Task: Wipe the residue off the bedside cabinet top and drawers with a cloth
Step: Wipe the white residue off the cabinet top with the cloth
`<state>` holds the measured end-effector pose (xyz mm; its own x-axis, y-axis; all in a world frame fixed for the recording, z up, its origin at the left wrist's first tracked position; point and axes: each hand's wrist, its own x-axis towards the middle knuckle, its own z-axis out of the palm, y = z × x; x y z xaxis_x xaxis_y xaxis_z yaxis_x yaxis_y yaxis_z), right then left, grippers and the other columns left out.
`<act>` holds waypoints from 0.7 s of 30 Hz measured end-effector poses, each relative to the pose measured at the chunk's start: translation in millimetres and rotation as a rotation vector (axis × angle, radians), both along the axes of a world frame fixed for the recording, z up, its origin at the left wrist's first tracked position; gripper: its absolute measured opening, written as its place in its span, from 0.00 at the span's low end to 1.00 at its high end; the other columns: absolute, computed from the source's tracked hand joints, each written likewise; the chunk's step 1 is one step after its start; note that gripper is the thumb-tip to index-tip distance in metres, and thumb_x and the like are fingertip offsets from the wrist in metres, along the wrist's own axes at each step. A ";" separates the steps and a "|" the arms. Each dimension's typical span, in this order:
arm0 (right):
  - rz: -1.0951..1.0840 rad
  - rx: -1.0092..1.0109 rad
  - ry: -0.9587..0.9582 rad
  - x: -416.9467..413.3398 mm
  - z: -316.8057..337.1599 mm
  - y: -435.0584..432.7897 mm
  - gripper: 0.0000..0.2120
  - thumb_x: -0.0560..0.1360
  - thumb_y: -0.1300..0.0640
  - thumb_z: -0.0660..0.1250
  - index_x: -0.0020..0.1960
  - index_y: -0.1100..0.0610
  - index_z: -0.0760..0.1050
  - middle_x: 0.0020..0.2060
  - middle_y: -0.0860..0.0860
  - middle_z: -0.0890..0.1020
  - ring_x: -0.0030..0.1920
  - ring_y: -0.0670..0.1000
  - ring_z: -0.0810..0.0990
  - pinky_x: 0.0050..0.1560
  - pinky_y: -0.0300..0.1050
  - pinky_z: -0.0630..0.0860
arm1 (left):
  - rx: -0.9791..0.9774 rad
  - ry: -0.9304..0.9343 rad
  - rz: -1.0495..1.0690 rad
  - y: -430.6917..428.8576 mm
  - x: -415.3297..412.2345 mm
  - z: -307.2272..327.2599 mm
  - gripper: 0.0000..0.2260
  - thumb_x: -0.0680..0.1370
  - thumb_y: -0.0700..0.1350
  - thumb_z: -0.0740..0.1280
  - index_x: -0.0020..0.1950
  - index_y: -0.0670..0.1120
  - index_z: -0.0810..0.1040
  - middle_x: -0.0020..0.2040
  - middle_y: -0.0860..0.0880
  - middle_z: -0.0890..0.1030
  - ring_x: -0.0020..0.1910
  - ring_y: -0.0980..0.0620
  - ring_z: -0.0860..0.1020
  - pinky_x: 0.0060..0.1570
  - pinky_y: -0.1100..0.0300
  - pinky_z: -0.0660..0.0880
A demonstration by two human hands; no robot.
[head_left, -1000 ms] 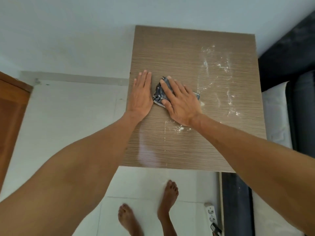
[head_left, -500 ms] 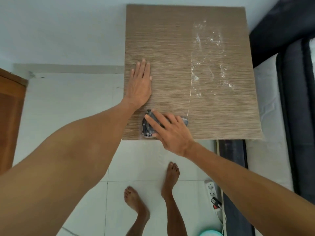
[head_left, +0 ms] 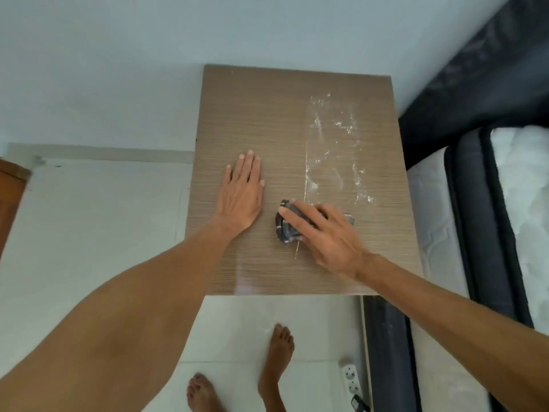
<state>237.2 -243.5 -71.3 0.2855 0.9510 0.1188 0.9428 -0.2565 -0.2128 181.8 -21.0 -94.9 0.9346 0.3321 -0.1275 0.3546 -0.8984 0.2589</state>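
While the left hand [head_left: 242, 194] lies flat and empty on the bedside cabinet top [head_left: 267, 114], the right hand [head_left: 323, 233] presses a soft, limp cloth [head_left: 286, 230], best held bunched under spread fingers, near white residue [head_left: 335, 144].

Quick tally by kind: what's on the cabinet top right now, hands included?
Hands: 2, left hand flat on the bedside cabinet top, right hand pressing the cloth
Cloths: 1, dark cloth
Residue patches: 1, white residue on the right half
Total: 4
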 end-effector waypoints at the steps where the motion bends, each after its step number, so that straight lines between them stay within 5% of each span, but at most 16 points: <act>1: -0.030 0.008 -0.021 26.9 1.9 8.0 0.40 0.70 0.62 0.74 0.76 0.53 0.57 0.68 0.58 0.73 0.50 0.57 0.75 0.50 0.54 0.76 | 0.005 -0.012 0.000 -2.8 6.4 -1.5 0.24 0.84 0.49 0.46 0.78 0.41 0.48 0.79 0.42 0.48 0.78 0.45 0.47 0.76 0.46 0.45; 10: -0.260 -0.001 -0.083 206.7 11.7 91.0 0.32 0.76 0.59 0.67 0.77 0.54 0.59 0.71 0.57 0.69 0.57 0.59 0.72 0.59 0.55 0.73 | 0.091 -0.049 0.035 -14.1 41.4 -12.8 0.24 0.84 0.50 0.42 0.79 0.43 0.47 0.80 0.44 0.47 0.79 0.47 0.46 0.77 0.47 0.46; 21: -0.264 -0.253 -0.036 264.9 -9.1 133.4 0.31 0.80 0.35 0.44 0.79 0.46 0.50 0.77 0.55 0.59 0.72 0.60 0.63 0.70 0.58 0.64 | 0.055 -0.019 0.045 -12.5 42.6 -11.3 0.24 0.84 0.50 0.41 0.79 0.43 0.45 0.80 0.46 0.45 0.78 0.49 0.43 0.77 0.49 0.44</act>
